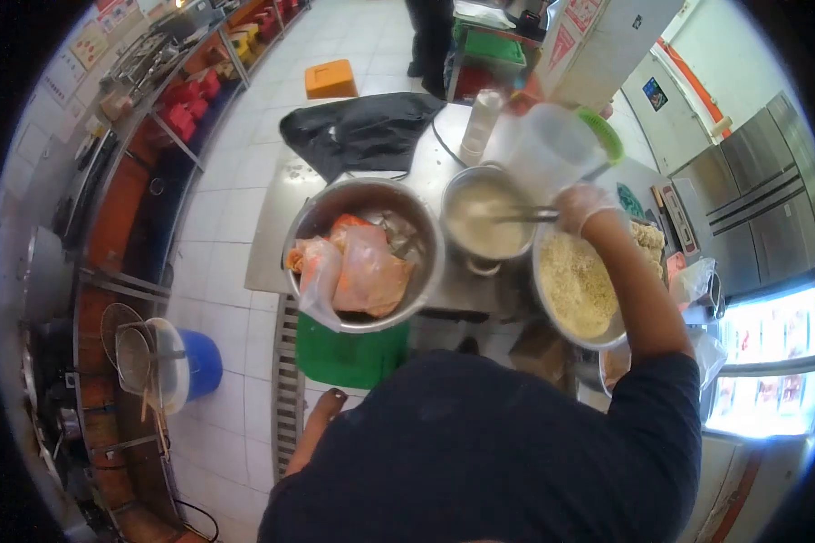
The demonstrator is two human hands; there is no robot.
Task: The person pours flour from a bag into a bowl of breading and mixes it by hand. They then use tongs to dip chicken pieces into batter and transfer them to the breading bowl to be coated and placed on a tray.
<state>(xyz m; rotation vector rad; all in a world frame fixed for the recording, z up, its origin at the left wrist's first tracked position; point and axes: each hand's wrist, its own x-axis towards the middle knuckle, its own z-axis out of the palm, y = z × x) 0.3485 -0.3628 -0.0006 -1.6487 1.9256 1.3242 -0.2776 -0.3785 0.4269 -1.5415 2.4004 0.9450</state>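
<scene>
My right hand, in a clear plastic glove, is closed around metal tongs. Their far end is over or in a pot of pale, creamy liquid. Just below that hand, a large bowl holds yellowish, crumbly flour. To the left stands a steel bowl with raw meat and clear plastic bags in it. My left hand is low at the left, beside a green board or lid; its fingers cannot be made out.
Black plastic, a clear bottle and a translucent tub sit at the table's far side. A blue bucket and an orange stool are on the floor. Another person's legs show at the back.
</scene>
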